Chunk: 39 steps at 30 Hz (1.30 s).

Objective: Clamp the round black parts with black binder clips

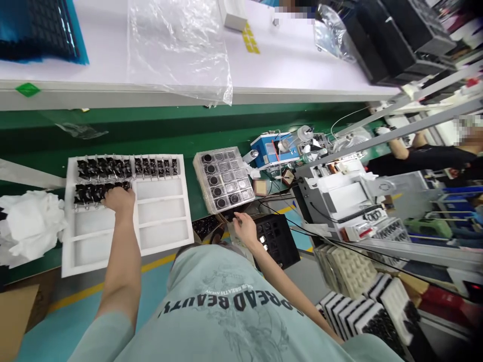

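Observation:
A white foam tray [162, 245] with compartments lies at the left, holding rows of black binder clips [101, 167] with silver wire handles. My left hand [118, 198] reaches down into its second row, fingers curled on a binder clip there; the fingertips are partly hidden. In front of my body, my right hand [246, 229] is closed in a pinch, with something small and dark at the fingertips that I cannot make out. It is beside a black tray [289, 246] of small parts and just below a clear plastic tray [206, 188] with round dark parts.
Crumpled white paper [32, 226] is left of the foam tray. A blue machine [269, 151] with cables stands beyond the clear tray. A raised white shelf [101, 45] bears a plastic bag [181, 50]. At right are a metal frame, stacked trays [350, 271] and another person's arm [400, 148].

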{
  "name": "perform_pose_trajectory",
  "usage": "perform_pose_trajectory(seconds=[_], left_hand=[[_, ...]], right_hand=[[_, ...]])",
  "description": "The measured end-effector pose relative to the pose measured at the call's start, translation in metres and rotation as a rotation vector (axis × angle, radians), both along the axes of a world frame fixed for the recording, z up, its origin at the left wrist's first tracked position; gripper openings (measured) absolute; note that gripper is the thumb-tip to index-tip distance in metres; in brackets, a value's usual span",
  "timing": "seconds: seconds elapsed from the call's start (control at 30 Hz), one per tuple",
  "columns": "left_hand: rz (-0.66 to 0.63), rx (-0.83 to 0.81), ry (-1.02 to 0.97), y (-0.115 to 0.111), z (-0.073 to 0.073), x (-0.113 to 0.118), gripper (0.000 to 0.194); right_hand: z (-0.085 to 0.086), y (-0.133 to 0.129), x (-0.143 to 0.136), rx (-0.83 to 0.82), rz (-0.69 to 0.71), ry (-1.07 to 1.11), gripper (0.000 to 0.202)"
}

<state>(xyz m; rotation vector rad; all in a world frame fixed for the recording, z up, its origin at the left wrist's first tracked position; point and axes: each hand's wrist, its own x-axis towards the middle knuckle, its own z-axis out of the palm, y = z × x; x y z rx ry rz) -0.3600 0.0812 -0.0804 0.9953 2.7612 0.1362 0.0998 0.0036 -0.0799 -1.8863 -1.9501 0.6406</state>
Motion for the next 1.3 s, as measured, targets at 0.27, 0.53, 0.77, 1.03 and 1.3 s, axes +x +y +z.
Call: perform_pose_trajectory(seconds=[0.27, 0.53, 0.77, 1.03, 1.3], left_hand=[[0.068, 0.545, -1.000, -0.039, 0.055, 0.118, 0.030], [0.049, 0.489, -1.808, -0.063, 0.111, 0.280, 0.035], [0.079, 0.525, -1.779, -0.063, 0.111, 0.319, 0.034], [0.187, 0.641, -1.590, -0.060, 0.117, 0.353, 0.045], [0.324, 0.584, -1.547, -0.060, 0.102, 0.359, 0.043]], right_hand=[[0.030, 0.013, -0.046, -0.421, -0.002, 0.682, 0.049], [0.066, 0.029, -0.020, -0.520, -0.206, 1.071, 0.064], [0.079, 0.026, 0.018, -0.395, -0.125, 0.958, 0.062], [0.092, 0.031, 0.035, -0.364, 0.074, 0.820, 0.041], [0.082, 0.024, 0.063, -0.637, 0.188, 0.938, 0.038]])
